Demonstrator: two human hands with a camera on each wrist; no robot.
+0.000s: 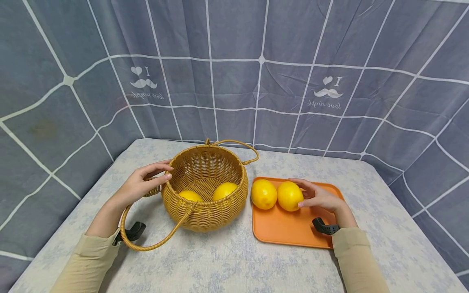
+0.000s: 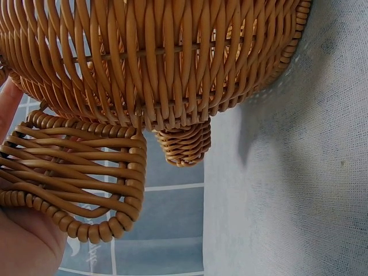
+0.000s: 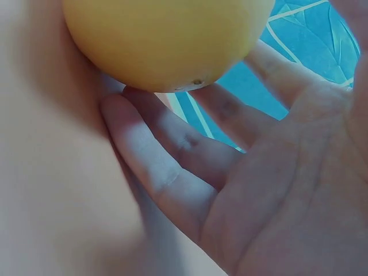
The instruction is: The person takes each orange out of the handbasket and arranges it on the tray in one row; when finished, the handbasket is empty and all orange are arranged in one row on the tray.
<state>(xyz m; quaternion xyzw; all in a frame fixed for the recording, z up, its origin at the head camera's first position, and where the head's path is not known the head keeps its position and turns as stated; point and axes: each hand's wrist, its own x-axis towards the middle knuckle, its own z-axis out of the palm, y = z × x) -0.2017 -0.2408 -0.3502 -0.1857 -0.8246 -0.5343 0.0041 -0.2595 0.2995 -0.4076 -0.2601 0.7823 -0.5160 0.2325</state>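
Note:
At the left rim of a round wicker basket [image 1: 205, 211], my left hand [image 1: 141, 185] grips the edge, with the thumb and fingertips over it. In the left wrist view a woven side ear [image 2: 75, 172] of the basket lies against the palm. Two lemons [image 1: 225, 190] lie inside the basket. My right hand [image 1: 316, 197] holds a lemon [image 1: 290, 196] on the orange tray [image 1: 289, 228], with the thumb in front and fingers behind. The right wrist view shows the fingers [image 3: 167, 155] round the underside of this fruit. Another lemon [image 1: 264, 194] sits right beside it, on the tray's left side.
One thin basket handle [image 1: 161, 244] hangs down at the front left, over the left wrist; the other handle [image 1: 238, 141] sticks out at the back right. A pale patterned cloth [image 1: 220, 264] covers the table. Behind it hangs a grey checked curtain [image 1: 234, 81].

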